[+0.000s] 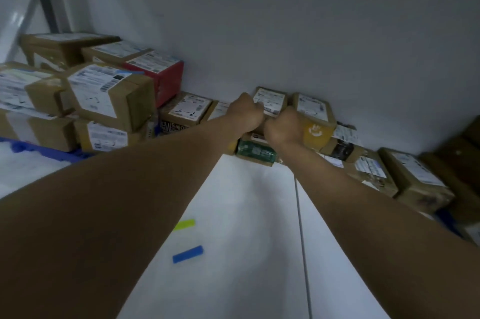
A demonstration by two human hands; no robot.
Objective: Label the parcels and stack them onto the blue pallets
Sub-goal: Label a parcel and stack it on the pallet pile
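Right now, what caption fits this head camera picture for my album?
Both hands, left hand and right hand, grip a labelled cardboard parcel among stacked parcels against a white wall.

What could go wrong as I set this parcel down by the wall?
The parcel sits between both hands, left hand and right hand, over other boxes; if it lands off-centre on the green box, it may tip. The yellow-marked box sits close beside it, so fingers could get pinched or nudge it. Labels are blurred, so marking cannot be checked.

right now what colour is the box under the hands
Green, with pale print on its side: the box sits below both hands; the head view shows it.
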